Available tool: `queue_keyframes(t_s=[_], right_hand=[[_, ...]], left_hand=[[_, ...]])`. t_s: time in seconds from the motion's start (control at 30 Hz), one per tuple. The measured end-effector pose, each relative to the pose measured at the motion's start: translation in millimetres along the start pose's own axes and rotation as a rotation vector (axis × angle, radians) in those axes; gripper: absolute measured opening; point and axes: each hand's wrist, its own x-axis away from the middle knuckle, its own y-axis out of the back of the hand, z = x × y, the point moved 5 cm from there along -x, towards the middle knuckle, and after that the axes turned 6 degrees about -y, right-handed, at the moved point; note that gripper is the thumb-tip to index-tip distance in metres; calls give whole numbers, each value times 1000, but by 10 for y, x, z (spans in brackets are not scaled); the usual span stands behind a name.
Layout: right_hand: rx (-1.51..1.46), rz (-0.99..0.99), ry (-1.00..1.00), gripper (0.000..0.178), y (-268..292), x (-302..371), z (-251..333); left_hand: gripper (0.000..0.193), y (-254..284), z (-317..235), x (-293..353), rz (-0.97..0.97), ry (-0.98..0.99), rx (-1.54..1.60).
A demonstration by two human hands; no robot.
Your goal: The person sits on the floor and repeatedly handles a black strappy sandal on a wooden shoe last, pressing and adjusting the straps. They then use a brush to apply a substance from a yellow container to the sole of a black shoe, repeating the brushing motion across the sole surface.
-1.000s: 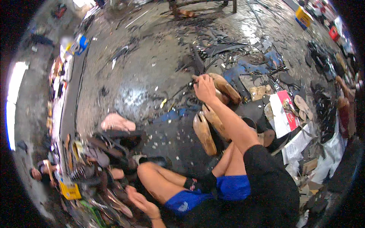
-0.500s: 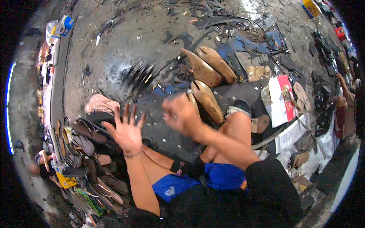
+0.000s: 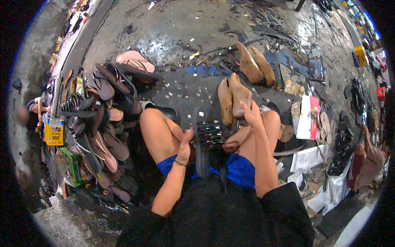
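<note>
My right hand (image 3: 252,116) is closed on the near end of a wooden shoe last (image 3: 240,94). A second wooden last (image 3: 225,103) lies close along its left side. Between my knees, my left hand (image 3: 186,149) is curled with the thumb up; what its fingers hold is hidden. Right beside it are glossy black bands (image 3: 210,133), blurred, and a smeared grey strip (image 3: 200,148). From this view I cannot tell whether the hand touches them. Farther out, another pair of wooden lasts (image 3: 250,64) lies on the floor.
Flip-flops and sandals (image 3: 108,152) are heaped on my left, with pink ones (image 3: 135,61) at the far end. A yellow box (image 3: 54,131) and a green box (image 3: 70,166) stand beside them. On the right lie a red-and-white card (image 3: 309,117), soles (image 3: 325,126) and plastic sheeting (image 3: 335,181).
My right hand has moved onto a last. My left hand, spread before, has come down between my knees and curled. My view has shifted, and black bands now show beside the left hand.
</note>
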Motion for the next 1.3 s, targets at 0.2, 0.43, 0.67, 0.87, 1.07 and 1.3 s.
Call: queue_keyframes(t_s=[0.2,0.43,0.67,0.87,1.07,1.3], right_hand=[[-510,193,-84,55,98,1815,672],[-336,511,-132,65,127,2984,994],[396,38,517,62,-441,3165,1355],[492,-65,672,66,-663,3146,1378],[531,-52,714,67,-624,3252,1178],[577,18,645,71,-584,3393,841]], left_hand=[[70,-370,-466,-13,317,12,652],[104,-651,-878,-214,423,6,1034],[105,-654,-637,143,516,-69,909],[123,-591,-406,434,731,180,1159],[99,-150,-825,422,441,-131,323],[49,-87,-890,463,506,77,-143]])
